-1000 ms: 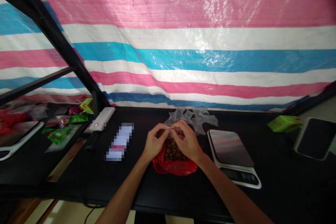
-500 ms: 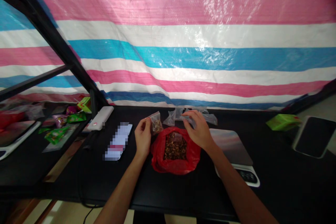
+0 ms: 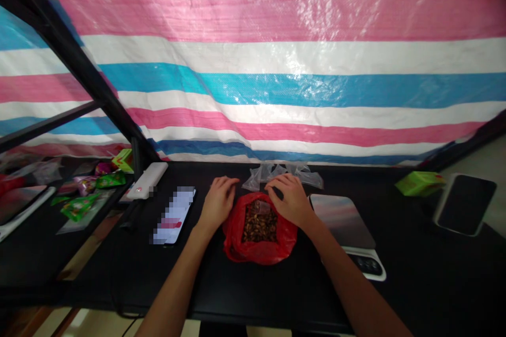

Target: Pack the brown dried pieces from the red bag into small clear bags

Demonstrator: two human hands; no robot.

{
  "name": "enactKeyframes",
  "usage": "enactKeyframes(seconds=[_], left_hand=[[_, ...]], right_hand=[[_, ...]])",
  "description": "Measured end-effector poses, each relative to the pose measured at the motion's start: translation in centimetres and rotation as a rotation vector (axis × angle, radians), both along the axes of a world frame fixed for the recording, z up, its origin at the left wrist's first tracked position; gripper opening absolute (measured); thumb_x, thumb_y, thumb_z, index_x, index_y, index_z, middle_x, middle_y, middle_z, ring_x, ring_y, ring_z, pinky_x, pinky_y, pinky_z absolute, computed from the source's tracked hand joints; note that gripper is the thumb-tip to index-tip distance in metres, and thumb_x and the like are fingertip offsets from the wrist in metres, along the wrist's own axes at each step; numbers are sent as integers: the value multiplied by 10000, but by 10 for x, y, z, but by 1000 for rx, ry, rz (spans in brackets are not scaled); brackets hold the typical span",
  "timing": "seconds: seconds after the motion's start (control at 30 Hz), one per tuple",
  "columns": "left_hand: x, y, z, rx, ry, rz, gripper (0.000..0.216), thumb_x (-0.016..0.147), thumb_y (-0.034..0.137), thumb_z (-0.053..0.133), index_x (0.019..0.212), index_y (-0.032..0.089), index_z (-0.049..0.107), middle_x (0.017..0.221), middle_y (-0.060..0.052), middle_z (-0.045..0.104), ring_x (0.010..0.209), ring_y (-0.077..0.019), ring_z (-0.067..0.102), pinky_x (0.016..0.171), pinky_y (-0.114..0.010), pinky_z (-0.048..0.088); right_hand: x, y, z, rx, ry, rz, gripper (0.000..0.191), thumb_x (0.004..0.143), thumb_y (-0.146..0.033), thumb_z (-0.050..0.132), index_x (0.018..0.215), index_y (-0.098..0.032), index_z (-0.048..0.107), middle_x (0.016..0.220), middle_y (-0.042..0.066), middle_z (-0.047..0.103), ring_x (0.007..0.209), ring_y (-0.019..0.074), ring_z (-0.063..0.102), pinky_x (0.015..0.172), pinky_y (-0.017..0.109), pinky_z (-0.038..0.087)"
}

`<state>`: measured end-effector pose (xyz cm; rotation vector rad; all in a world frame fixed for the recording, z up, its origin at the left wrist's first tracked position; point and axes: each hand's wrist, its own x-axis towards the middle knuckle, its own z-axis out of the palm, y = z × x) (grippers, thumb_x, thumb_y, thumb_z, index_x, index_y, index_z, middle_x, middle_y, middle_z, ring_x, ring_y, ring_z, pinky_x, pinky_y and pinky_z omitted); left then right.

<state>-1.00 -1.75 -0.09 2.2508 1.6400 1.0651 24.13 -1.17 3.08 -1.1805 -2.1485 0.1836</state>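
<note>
My left hand (image 3: 218, 201) lies palm down on the black table (image 3: 98, 263), just left of a red plastic bag (image 3: 253, 253), with its fingers stretched flat. No small pouch shows under or beside it. My right hand (image 3: 290, 199) rests over the bag's far right rim. Its fingers are bent together at the near edge of a heap of clear plastic pouches (image 3: 290, 172). What they pinch is hidden. The red bag stands open and holds brown dried bits (image 3: 259, 227), with a small clear pouch (image 3: 261, 206) lying on top of them.
A kitchen scale (image 3: 340, 215) sits right of the bag, and a phone (image 3: 174, 216) and a white power bank (image 3: 148, 181) left of it. Far right are a green box (image 3: 419, 183) and a second scale (image 3: 464, 202). Candy packets (image 3: 79, 205) lie on the left table. A striped tarp (image 3: 276, 63) hangs behind.
My left hand held up a small filled pouch half a second ago. It has since dropped flat to the table and the pouch is out of sight. My right hand drew back from the clear pouches.
</note>
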Motion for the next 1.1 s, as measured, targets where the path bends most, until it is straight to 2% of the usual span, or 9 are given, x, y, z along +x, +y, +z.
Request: enactKeyframes(seconds=[0.1,0.17,0.23,0.4,0.63,0.73,0.87,1.0,1.1], left_hand=[[8,14,5,-52,248,-202,334,928,120,531,1177,270,696,1132,-75,663,1089,-268,572,954,-426,469],[15,22,5,-46,327,-237,359,916,116,559,1222,273,666,1160,-73,654,1113,-270,570,953,-425,459],[20,26,5,-39,358,-245,345,923,148,584,1239,271,646,1152,-72,657,1108,-268,577,939,-419,456],[25,31,3,-15,405,-191,273,965,243,577,1234,239,620,1145,-70,671,1077,-264,594,903,-402,464],[32,37,-3,28,456,-62,474,955,299,603,1404,192,497,1310,-117,638,1188,-306,573,976,-461,466],[32,38,-6,1,453,-79,425,980,266,552,1396,190,507,1278,-110,675,1169,-299,594,964,-454,476],[33,30,5,30,392,-106,320,979,230,537,1294,208,588,1168,-91,718,1108,-289,618,945,-453,478],[36,10,20,59,148,-113,287,961,271,584,1241,215,616,1098,-74,713,1045,-256,628,933,-416,488],[39,-1,22,44,-53,-120,226,969,281,575,1176,214,636,970,-47,703,936,-215,640,883,-365,500]], right_hand=[[2,-3,5,-30,-21,129,272,785,-51,591,916,-258,708,983,30,728,995,250,587,919,418,411],[4,-5,6,-59,-34,188,366,681,9,544,893,-250,692,963,29,711,982,243,581,922,404,417],[5,-6,8,-67,-26,193,391,642,23,508,870,-244,679,940,33,697,977,241,575,925,398,417],[2,-7,7,-57,-5,172,363,682,32,496,864,-237,657,930,36,679,972,236,562,924,390,411],[1,-7,5,-59,14,167,341,739,45,508,885,-228,653,939,33,673,984,231,551,931,388,396],[0,-7,6,-57,10,160,351,733,51,504,883,-228,655,945,36,674,987,234,554,930,389,397],[-1,-7,6,-47,8,146,346,766,45,511,916,-227,663,964,33,683,995,230,567,943,389,411],[-3,-9,7,-14,-7,122,390,859,-13,528,1141,-240,672,1066,53,685,1037,240,583,954,405,438],[-4,-10,7,27,-40,79,420,931,-94,535,1302,-267,628,1100,72,667,1056,256,592,953,425,455]])
